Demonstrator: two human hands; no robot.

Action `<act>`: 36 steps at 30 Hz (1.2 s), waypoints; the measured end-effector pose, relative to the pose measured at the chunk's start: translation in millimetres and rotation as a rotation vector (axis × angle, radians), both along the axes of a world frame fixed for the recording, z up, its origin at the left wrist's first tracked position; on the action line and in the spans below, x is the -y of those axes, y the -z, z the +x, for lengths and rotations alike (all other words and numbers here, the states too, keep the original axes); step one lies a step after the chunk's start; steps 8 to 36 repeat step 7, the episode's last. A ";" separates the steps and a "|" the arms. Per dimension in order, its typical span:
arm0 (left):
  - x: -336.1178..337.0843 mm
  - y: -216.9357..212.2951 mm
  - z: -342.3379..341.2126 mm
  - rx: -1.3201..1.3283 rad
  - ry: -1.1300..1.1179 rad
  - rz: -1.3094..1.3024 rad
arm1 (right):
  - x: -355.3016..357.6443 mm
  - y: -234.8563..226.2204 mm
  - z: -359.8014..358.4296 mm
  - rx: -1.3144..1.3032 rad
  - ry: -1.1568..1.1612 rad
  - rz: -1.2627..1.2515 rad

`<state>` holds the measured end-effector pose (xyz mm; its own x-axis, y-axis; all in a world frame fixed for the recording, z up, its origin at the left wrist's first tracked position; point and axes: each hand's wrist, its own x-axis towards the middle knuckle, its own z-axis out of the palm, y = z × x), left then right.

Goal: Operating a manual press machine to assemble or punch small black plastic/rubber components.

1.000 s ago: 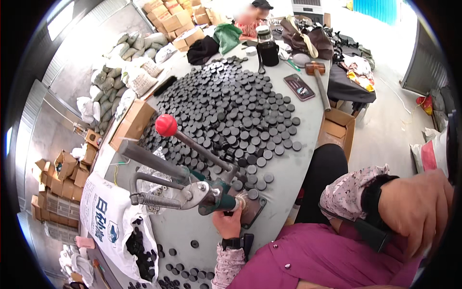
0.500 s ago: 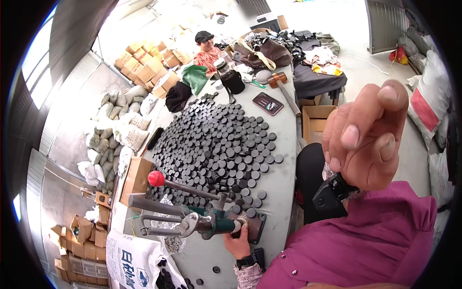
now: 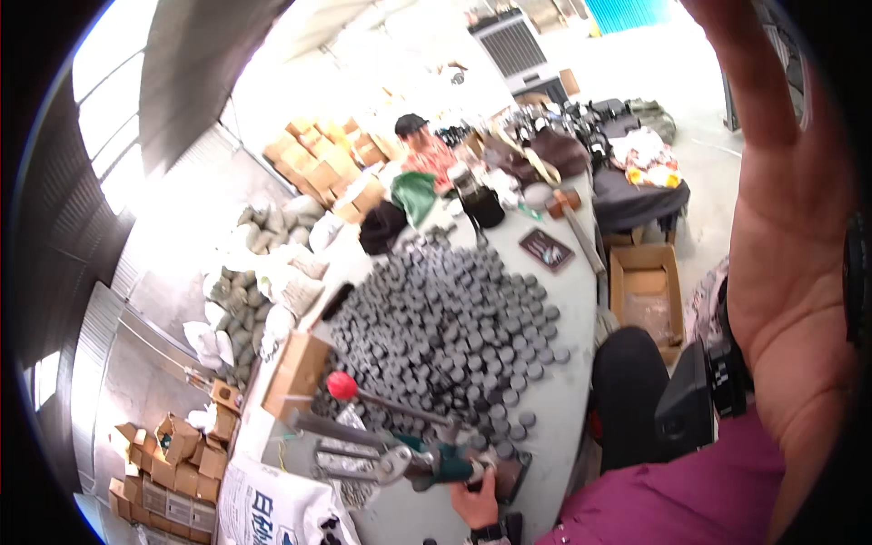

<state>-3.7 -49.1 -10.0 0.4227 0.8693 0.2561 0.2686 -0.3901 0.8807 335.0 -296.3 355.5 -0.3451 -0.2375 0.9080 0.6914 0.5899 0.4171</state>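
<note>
My left hand (image 3: pixel 475 501) is at the base of a green lever press (image 3: pixel 445 465), its thumb and fingers closed around the tip of the press's ram. Whatever those fingers hold there is hidden. The press has a grey lever with a red ball knob (image 3: pixel 342 385) pointing left. My right hand (image 3: pixel 788 213) is raised large and close at the right edge, one digit stretched upward past the top of the view and a gap beside it. Nothing shows in it, though the fingertips are out of view. A heap of dark grey round caps (image 3: pixel 445 327) covers the table beyond the press.
On the table (image 3: pixel 559 300) lie a phone (image 3: pixel 546 249), a mallet (image 3: pixel 581 234) and a dark jar (image 3: pixel 482 207). A white printed sack (image 3: pixel 272 504) stands at the near left. An open carton (image 3: pixel 647 291) is right of the table. A person (image 3: pixel 427 154) sits at the far end.
My right hand has risen and come closer, its curled fingers now stretching out of view. The whole scene has shifted and tilted as my head moved. My left hand stays at the press.
</note>
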 end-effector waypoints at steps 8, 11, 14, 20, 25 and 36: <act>11.2 -11.2 -18.7 -0.123 -0.059 -0.012 | -44.1 -64.4 -0.8 0.259 -0.128 0.064; 11.2 -11.2 -18.7 -0.123 -0.059 -0.012 | -44.1 -64.4 -0.8 0.259 -0.128 0.064; 11.2 -11.2 -18.7 -0.123 -0.059 -0.012 | -44.1 -64.4 -0.8 0.259 -0.128 0.064; 11.2 -11.2 -18.7 -0.123 -0.059 -0.012 | -44.1 -64.4 -0.8 0.259 -0.128 0.064; 11.2 -11.2 -18.7 -0.123 -0.059 -0.012 | -44.1 -64.4 -0.8 0.259 -0.128 0.064; 11.2 -11.2 -18.7 -0.123 -0.059 -0.012 | -44.1 -64.4 -0.8 0.259 -0.128 0.064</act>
